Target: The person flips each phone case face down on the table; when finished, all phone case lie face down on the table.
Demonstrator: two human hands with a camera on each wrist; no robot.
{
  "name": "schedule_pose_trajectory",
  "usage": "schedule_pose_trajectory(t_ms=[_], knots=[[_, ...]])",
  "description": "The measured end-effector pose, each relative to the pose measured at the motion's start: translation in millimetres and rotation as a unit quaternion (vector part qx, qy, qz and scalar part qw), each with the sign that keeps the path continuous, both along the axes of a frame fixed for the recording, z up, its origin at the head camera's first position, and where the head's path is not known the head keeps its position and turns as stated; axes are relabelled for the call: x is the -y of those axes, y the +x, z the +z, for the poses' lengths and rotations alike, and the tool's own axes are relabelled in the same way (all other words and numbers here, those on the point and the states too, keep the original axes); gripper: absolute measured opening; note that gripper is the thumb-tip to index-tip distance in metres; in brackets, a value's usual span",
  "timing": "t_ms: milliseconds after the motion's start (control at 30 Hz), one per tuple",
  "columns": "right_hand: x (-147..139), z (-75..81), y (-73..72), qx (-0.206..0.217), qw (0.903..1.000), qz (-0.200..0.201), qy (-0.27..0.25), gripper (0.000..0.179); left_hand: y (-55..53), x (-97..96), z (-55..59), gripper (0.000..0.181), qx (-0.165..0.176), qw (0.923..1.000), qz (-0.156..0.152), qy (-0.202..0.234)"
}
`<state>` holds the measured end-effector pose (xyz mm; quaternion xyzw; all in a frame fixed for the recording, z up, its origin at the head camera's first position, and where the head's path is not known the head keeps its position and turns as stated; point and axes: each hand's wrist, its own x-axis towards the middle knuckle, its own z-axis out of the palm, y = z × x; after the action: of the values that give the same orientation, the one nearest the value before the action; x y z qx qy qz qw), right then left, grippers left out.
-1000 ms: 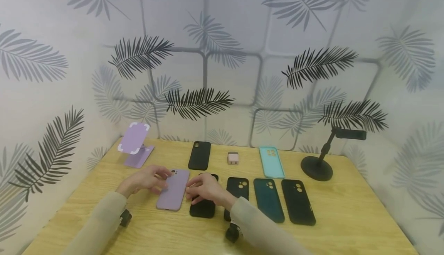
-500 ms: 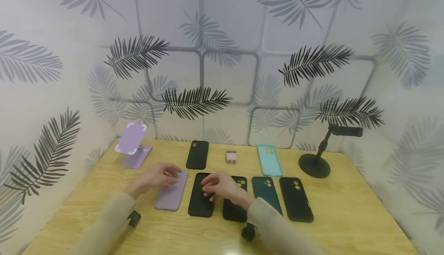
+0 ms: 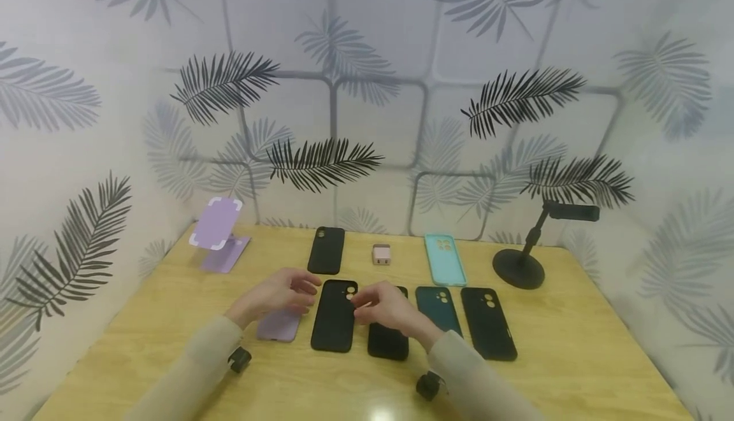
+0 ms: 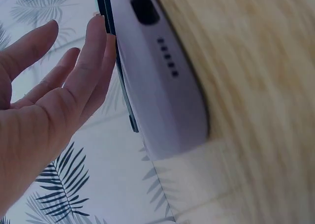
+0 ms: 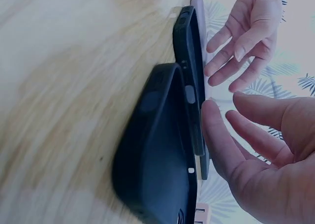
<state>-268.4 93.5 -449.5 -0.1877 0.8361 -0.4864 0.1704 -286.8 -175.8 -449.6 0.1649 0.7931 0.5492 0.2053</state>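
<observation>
My left hand (image 3: 281, 295) hovers over a lilac phone case (image 3: 278, 327), covering its upper part, with loosely bent fingers reaching toward the black phone case (image 3: 332, 322) beside it. Nothing is in its grasp. In the left wrist view, the lilac case's end (image 4: 160, 91) shows a port cut-out and small holes. My right hand (image 3: 391, 311) hangs over a second black phone case (image 3: 388, 343), fingertips close to the first black case's right edge; it also holds nothing. The right wrist view shows that second case (image 5: 157, 150) lying with its hollow side up.
Farther right lie a dark teal phone case (image 3: 437, 309) and another black one (image 3: 489, 325). Behind are a black phone case (image 3: 326, 252), a pink charger plug (image 3: 381, 255) and a turquoise case (image 3: 446, 262). A lilac phone stand (image 3: 215, 223) and a black stand (image 3: 518, 269) flank them.
Both hands have shifted right: the left from the lilac case's left side to over it, the right from beside the lilac case, across the first black case, to the second. The cases stay put.
</observation>
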Motion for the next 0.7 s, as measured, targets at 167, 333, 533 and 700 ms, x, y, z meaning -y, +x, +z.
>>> schedule_pose_trajectory(t_ms=[167,333,533,700], knots=[[-4.6,-0.9,1.1,0.006,0.9997,-0.001,0.024,0.03,3.7,-7.2,2.7,0.043,-0.003,0.9998,-0.01,-0.018],[-3.2,-3.1,1.2,0.052,0.9986,0.003,-0.003,0.031,5.5,-11.1,1.6,0.042,0.01,0.9997,-0.008,-0.019],[-0.4,-3.2,1.7,0.063,0.9979,0.004,-0.011,0.032,6.3,-13.0,-0.5,0.043,0.018,0.9997,0.0,-0.019],[0.6,-3.2,-0.5,0.067,0.9977,0.001,-0.009,0.032,6.7,-15.1,-0.7,0.047,0.008,0.9994,0.011,-0.032]])
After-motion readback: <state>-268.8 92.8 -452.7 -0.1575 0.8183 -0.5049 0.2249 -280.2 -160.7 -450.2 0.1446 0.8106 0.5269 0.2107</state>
